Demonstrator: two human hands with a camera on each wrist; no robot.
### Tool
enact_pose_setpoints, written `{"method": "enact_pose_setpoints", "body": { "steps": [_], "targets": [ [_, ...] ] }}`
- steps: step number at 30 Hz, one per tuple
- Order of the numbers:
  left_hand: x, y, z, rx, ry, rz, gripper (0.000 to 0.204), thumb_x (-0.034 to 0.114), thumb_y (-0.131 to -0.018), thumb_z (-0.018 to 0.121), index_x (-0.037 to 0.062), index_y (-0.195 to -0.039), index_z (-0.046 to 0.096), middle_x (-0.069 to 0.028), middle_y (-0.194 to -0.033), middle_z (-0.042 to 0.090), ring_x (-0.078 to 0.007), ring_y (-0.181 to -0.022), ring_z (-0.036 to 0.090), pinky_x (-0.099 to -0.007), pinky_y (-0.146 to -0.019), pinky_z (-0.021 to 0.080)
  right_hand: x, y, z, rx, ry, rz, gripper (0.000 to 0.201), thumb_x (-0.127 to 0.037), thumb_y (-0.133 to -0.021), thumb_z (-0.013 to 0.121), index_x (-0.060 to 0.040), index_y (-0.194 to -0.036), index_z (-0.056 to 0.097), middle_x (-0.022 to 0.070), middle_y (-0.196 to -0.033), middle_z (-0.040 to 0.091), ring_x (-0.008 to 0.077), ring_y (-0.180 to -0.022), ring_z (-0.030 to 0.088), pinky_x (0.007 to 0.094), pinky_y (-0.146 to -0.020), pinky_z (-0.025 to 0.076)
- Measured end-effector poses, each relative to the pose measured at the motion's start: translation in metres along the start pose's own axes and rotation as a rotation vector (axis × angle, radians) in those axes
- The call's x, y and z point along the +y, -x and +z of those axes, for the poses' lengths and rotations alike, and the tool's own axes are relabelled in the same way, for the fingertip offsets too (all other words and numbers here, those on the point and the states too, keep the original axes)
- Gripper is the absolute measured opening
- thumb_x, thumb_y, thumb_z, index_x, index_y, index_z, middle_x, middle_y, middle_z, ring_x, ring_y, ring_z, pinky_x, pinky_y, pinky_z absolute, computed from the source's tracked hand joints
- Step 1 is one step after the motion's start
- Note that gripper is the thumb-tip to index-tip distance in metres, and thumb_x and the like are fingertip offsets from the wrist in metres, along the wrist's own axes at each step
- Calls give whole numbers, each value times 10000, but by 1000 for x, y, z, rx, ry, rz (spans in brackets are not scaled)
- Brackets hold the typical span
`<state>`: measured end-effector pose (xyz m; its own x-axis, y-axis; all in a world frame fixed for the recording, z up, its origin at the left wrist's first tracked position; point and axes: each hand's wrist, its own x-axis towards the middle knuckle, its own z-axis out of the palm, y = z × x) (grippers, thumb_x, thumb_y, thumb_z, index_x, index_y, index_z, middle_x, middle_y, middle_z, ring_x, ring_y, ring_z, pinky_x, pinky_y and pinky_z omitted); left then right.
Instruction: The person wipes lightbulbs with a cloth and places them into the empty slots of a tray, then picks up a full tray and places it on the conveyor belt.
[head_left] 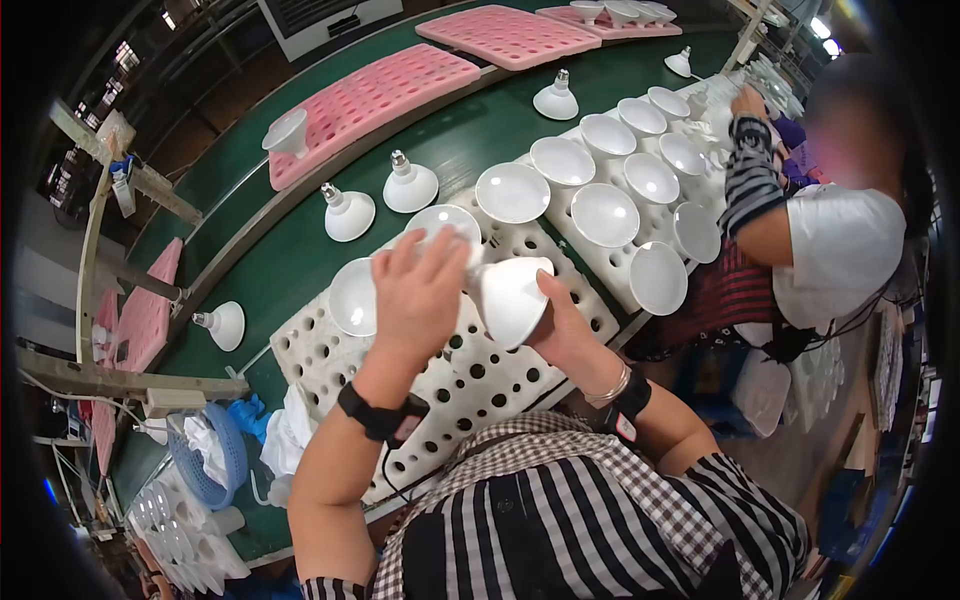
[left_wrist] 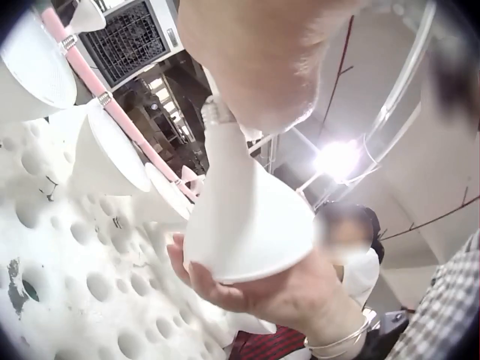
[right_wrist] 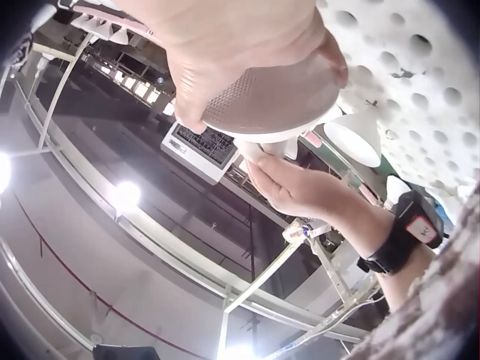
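Observation:
My right hand [head_left: 568,335] holds a white reflector light bulb [head_left: 512,300] by its wide face, with the thumb at the rim. In the left wrist view, the fingers of that hand cup the bulb [left_wrist: 244,217] from below, and its metal screw base [left_wrist: 216,112] points up. My left hand [head_left: 420,300] is beside the bulb's narrow end, its fingers extended and blurred. From the right wrist view, this left hand [right_wrist: 304,187] has its fingertips right at the bulb's neck. Below both hands lies a white foam tray [head_left: 440,385] with rows of holes.
Several bulbs [head_left: 513,192] stand face up in the foam trays ahead and right. More bulbs [head_left: 410,185] rest face down on the green conveyor belt [head_left: 470,135]. Pink foam trays [head_left: 375,105] lie beyond. A blue basket [head_left: 185,465] is at left; another person [head_left: 840,240] works at right.

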<state>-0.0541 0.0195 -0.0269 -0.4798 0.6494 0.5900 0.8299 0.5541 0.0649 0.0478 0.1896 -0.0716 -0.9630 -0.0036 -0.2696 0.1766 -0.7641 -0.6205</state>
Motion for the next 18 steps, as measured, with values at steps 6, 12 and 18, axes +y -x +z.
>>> {"method": "enact_pose_setpoints", "body": {
  "steps": [6,12,18],
  "targets": [
    [-23,10,10,45,1467,-850,382,217,-909,619,36,-1243,578,-47,-1195,602,-164,-1047,553,-319,-887,432,-18,8,4,-87,-205,173,631,-562,-880,517,-105,-1313,470,109,-1282,538,300,-1143,566,615,-897,477],
    [-8,15,1,-160,1433,-858,475,282,-822,741,-5,-1172,594,-43,-948,651,-104,-809,624,-236,-649,497,-18,3,-3,-212,-307,414,794,-655,-855,507,-114,-1421,378,133,-1372,462,347,-1229,494,662,-960,388],
    [1,10,4,-40,1494,-1141,395,334,-853,692,0,-1039,595,-77,-848,648,-150,-630,632,-252,-503,474,-5,-1,-15,-196,388,-165,1198,-561,-715,760,-69,-1516,18,127,-1485,261,278,-1374,297,406,-1123,253]
  ]
}}
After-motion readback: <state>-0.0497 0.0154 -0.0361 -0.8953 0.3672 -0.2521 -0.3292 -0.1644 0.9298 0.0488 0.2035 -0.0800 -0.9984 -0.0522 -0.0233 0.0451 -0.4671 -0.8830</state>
